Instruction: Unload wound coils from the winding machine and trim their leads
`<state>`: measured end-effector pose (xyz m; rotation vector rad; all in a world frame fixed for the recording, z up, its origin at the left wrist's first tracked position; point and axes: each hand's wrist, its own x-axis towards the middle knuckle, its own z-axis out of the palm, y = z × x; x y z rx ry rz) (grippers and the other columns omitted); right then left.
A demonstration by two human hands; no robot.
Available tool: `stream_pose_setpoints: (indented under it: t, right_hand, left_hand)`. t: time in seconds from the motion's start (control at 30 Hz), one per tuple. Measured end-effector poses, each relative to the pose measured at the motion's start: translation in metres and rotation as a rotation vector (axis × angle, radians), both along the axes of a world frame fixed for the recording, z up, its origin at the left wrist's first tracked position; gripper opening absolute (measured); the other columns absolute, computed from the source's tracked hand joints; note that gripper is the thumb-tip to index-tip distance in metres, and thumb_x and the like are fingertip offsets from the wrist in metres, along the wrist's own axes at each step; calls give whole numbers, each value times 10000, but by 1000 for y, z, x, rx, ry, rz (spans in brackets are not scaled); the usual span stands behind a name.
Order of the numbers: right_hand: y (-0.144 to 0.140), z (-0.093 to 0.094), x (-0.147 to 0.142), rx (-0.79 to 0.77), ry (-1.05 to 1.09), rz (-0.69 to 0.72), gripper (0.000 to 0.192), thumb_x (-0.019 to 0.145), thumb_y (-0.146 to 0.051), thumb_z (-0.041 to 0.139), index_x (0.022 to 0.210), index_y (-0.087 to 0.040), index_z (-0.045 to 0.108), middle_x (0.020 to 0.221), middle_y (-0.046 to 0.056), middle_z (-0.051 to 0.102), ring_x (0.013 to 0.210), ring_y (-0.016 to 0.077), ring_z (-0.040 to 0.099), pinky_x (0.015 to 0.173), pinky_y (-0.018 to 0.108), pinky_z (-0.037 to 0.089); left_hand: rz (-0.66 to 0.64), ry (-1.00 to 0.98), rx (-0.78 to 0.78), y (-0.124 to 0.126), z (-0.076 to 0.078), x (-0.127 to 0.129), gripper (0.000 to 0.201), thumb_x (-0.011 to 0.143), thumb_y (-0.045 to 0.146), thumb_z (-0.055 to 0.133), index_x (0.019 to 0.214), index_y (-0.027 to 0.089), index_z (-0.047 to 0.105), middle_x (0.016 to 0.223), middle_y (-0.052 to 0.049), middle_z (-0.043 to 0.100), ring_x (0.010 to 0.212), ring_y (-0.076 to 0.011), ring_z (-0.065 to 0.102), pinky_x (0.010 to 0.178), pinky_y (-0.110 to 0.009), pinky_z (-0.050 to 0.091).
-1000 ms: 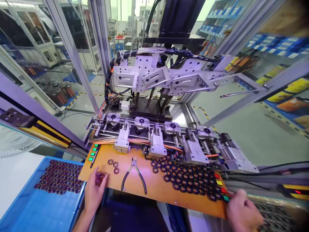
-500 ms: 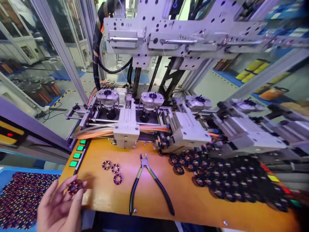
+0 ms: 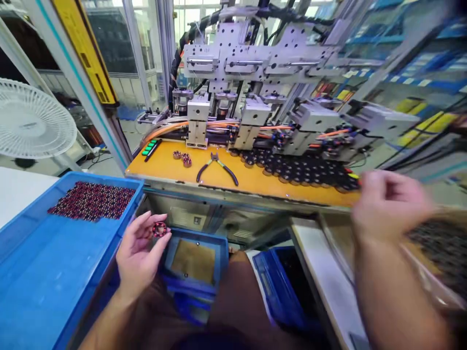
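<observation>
Between the thumb and fingers of my left hand [image 3: 140, 248] is a small ring-shaped stator core [image 3: 159, 229] with red and copper segments. It is held up in front of the orange worktable [image 3: 251, 182], over a blue bin. My right hand [image 3: 392, 201], smeared by motion, is raised at the table's right end with its fingers curled in. Whatever it may hold cannot be made out. Several similar stator cores [image 3: 187, 160] sit on the table's left part. Beside them lie diagonal cutters [image 3: 217, 167], handles spread. Black round parts [image 3: 302, 167] stand in rows to the right.
A blue tray [image 3: 40, 272] at left carries many stator cores. A box of dark parts [image 3: 438, 253] is under my right forearm. Blue bins [image 3: 222, 253] stand below the table. Machine fixtures [image 3: 251, 114] line its back edge; a white fan [image 3: 32, 119] stands at far left.
The view has drawn back and tilted down. My left hand still holds the stator core, now in front of the table edge. My right hand has come into view at the right.
</observation>
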<state>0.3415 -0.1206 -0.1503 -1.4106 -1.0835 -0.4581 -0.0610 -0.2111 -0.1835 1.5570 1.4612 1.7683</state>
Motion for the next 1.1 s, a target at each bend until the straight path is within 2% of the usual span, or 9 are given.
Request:
stream_pose_setpoints:
  t: [0.07, 0.13, 0.23, 0.37, 0.57, 0.77, 0.83, 0.93, 1.1]
  right_hand:
    - [-44, 10, -60, -44, -201, 424, 178, 893, -285, 626, 1003, -172, 710, 969, 116, 716, 911, 240, 671, 853, 416, 533]
    - [-93, 15, -120, -70, -513, 881, 207, 897, -205, 628, 1100, -195, 663, 1111, 119, 699, 1033, 229, 662, 918, 394, 539]
    - [-156, 13, -176, -123, -781, 1230, 224, 955, -144, 520, 1155, -116, 619, 1102, 155, 691, 1028, 211, 654, 860, 328, 548]
    - [-204, -4, -186, -359, -811, 1356, 228, 992, -161, 469, 924, -135, 686, 704, 41, 662, 626, 145, 590, 599, 266, 442]
    - [-237, -10, -178, -600, -527, 1548, 181, 966, -178, 556, 900, -155, 723, 768, 30, 742, 648, 127, 654, 630, 250, 427]
    - [-238, -18, -171, -678, -240, 1777, 217, 967, -158, 518, 900, -148, 725, 595, 5, 647, 579, 104, 591, 593, 223, 440]
    - [-229, -26, -166, -748, -126, 1829, 144, 947, -213, 598, 944, -146, 725, 697, 24, 677, 595, 97, 577, 589, 220, 448]
    - [-214, -36, -163, -783, 196, 1714, 287, 772, -313, 819, 986, -155, 709, 951, 60, 678, 619, 78, 550, 538, 206, 431]
    - [-199, -42, -179, -955, 773, 1576, 347, 659, -354, 879, 746, -154, 609, 700, -27, 584, 602, 78, 512, 563, 209, 401]
  left_hand:
    - [-60, 23, 64, -35, 0, 8, 591, 750, 130, 782, 1282, 211, 540, 1091, -59, 722, 867, -150, 735, 785, -284, 642]
    - [-128, 32, 123, -70, -3, 15, 640, 740, 67, 773, 1307, 239, 532, 1058, -34, 711, 867, -134, 727, 777, -255, 636]
    - [-248, 30, 123, -119, -12, 20, 683, 757, 13, 739, 1347, 270, 509, 1069, -39, 719, 952, -149, 721, 814, -254, 626]
    - [-296, -39, 50, -171, -26, 26, 684, 789, 9, 713, 1366, 298, 488, 1142, -57, 724, 1040, -158, 704, 887, -271, 602]
    - [-359, -258, -22, -200, -29, 37, 687, 765, 40, 754, 1347, 307, 504, 1123, -46, 688, 938, -124, 706, 827, -227, 596]
    - [-372, -279, -27, -189, -26, 30, 683, 752, 25, 760, 1326, 310, 526, 1067, -23, 680, 907, -115, 705, 792, -214, 605]
    - [-391, -255, -20, -181, -27, 28, 687, 755, 17, 751, 1332, 310, 522, 1073, -25, 690, 929, -124, 709, 800, -221, 608]
    - [-403, -163, -2, -169, -33, 29, 704, 765, -9, 727, 1357, 305, 511, 1120, -38, 709, 1003, -137, 708, 860, -228, 600]
    - [-476, -53, -12, -154, -42, 39, 713, 789, -34, 684, 1392, 294, 492, 1186, -56, 725, 1080, -148, 702, 911, -216, 585]
